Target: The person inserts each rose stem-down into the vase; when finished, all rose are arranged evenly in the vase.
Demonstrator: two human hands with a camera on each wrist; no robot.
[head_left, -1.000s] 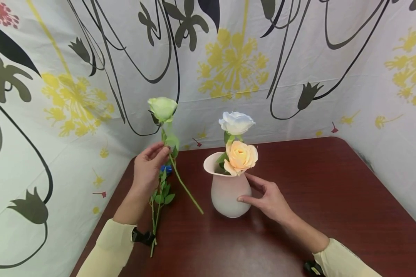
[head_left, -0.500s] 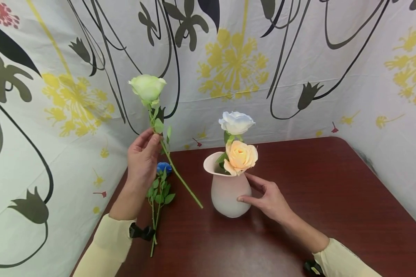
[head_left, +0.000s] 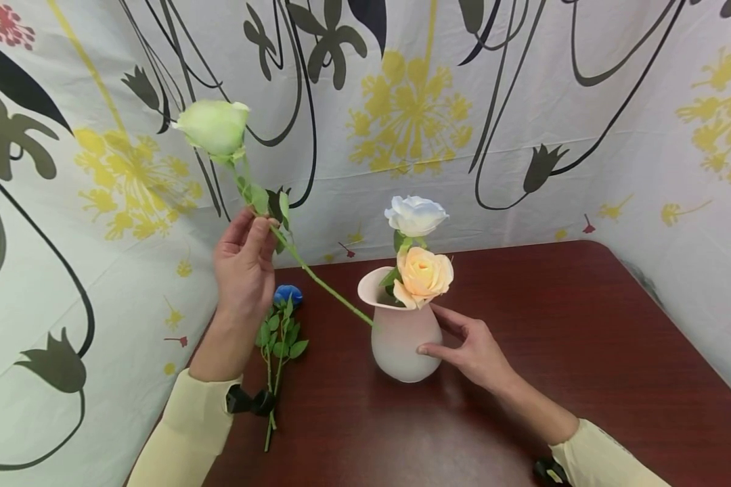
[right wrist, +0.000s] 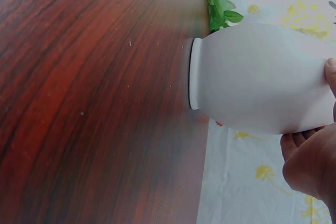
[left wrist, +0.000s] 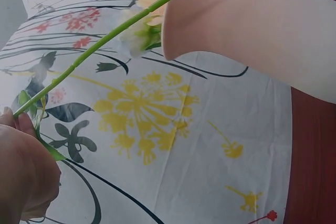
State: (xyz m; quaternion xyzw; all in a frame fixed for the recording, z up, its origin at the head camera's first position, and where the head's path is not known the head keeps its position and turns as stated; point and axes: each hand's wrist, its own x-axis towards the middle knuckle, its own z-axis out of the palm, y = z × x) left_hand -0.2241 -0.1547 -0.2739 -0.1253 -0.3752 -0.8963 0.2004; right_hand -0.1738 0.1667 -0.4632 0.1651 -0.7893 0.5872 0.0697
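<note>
My left hand (head_left: 244, 270) pinches the stem of a pale green rose (head_left: 214, 128) high up, just under its leaves. The bloom leans to the upper left, and the stem slants down to the right, its lower end in front of the vase in the head view. On the table stands a pale pink-and-white vase (head_left: 402, 345), upright, holding a white rose (head_left: 415, 216) and a peach rose (head_left: 425, 276). With thumb and fingers, my right hand (head_left: 478, 352) grips the vase's right side. In the right wrist view the vase (right wrist: 257, 77) has its base on the tabletop.
A blue rose (head_left: 288, 295) lies on the dark red wooden table (head_left: 585, 352), left of the vase, with leafy green stems (head_left: 280, 345) reaching toward the front. A white cloth (head_left: 341, 149) printed with flowers hangs behind and beside the table.
My left hand has risen and moved left, lifting the green rose and tilting its bloom further left. The stem's end has swung up to the vase. My right hand and the vase stay put.
</note>
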